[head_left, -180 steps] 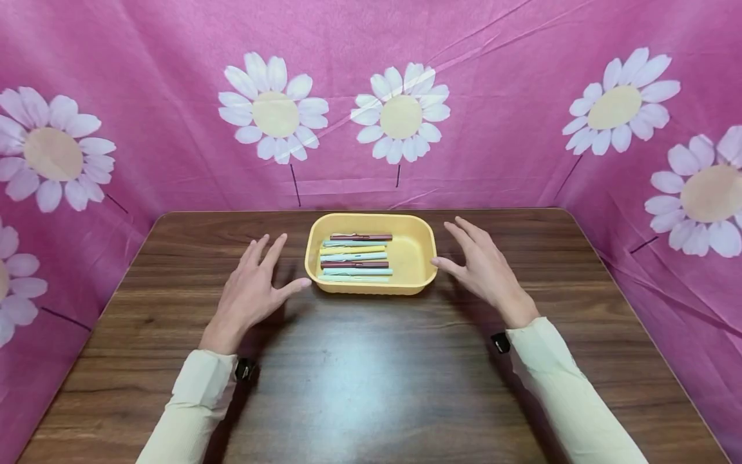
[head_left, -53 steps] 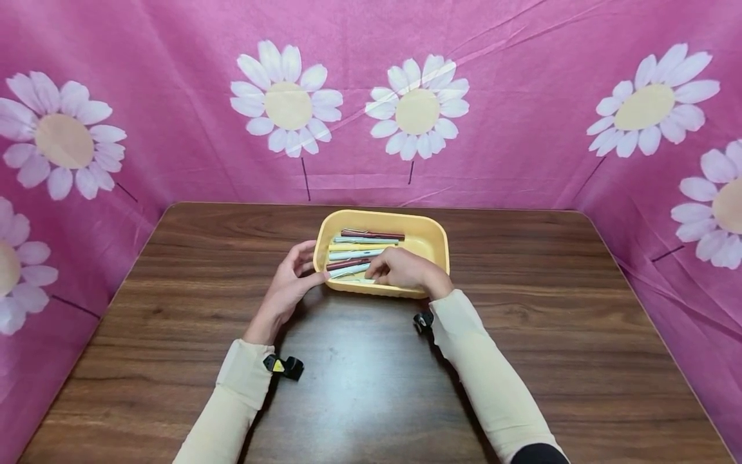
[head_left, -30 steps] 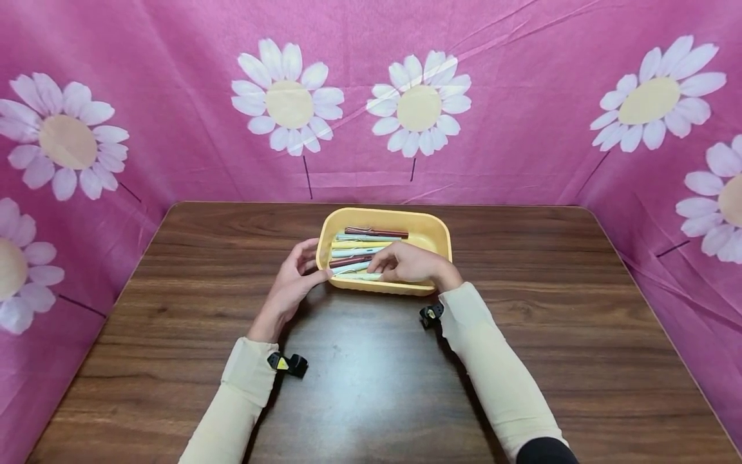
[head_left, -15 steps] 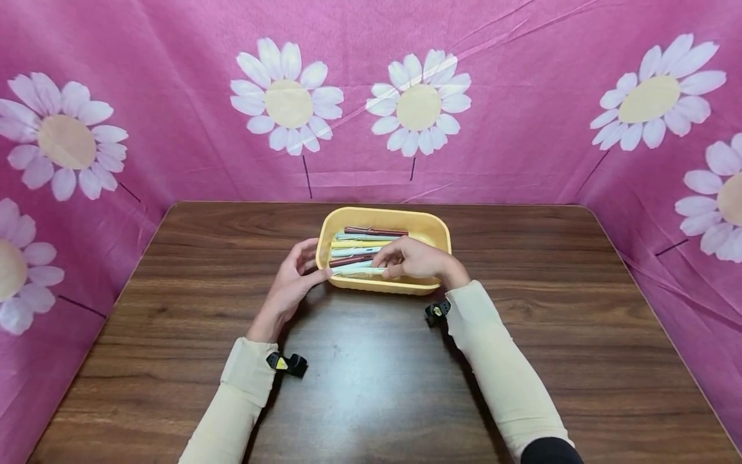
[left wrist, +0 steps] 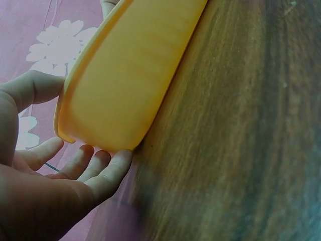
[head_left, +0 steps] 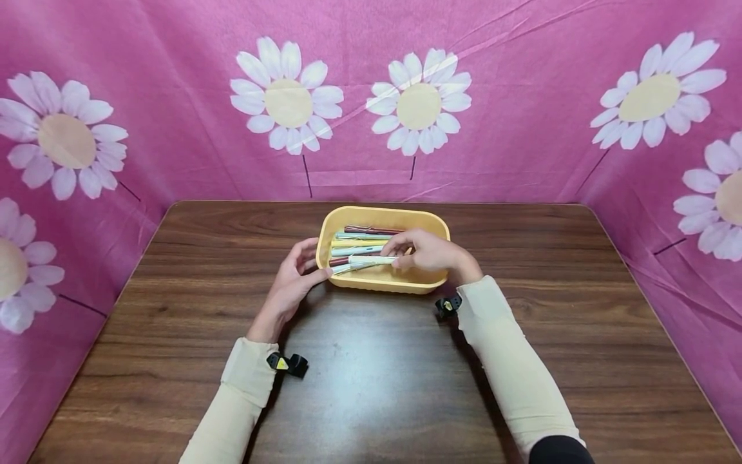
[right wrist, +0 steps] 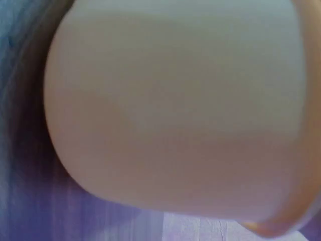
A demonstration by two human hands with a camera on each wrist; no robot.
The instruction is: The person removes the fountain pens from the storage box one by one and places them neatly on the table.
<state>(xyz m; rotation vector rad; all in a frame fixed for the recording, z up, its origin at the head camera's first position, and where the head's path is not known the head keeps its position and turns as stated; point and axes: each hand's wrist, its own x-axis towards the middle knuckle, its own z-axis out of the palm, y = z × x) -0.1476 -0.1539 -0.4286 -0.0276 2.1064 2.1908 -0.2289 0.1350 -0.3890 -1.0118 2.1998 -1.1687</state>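
A yellow plastic tray [head_left: 400, 283] stands at the far side of the table with several clipped pens lying crosswise in it. My left hand [head_left: 290, 283] holds the tray's left end; in the left wrist view the thumb [left wrist: 37, 89] is at the rim and fingertips meet the end wall [left wrist: 110, 90]. My right hand [head_left: 428, 251] pinches a pale green pen [head_left: 371, 260] by its right end, over the other pens. Beneath it show parts of a light pen [head_left: 343, 269] and a dark red pen [head_left: 336, 261]. The right wrist view is mostly blurred hand.
Farther back in the tray lie a yellow pen [head_left: 359, 244], a pale blue pen [head_left: 350, 252] and another dark red pen [head_left: 371, 230]. The brown wooden table [head_left: 359, 374] reaches back to a pink cloth [head_left: 348, 174] printed with white daisies.
Both hands came in from beside the tray; the left took its end. The right reached among the pens, pinched the frontmost pale green one, and raised it back and right over the others.
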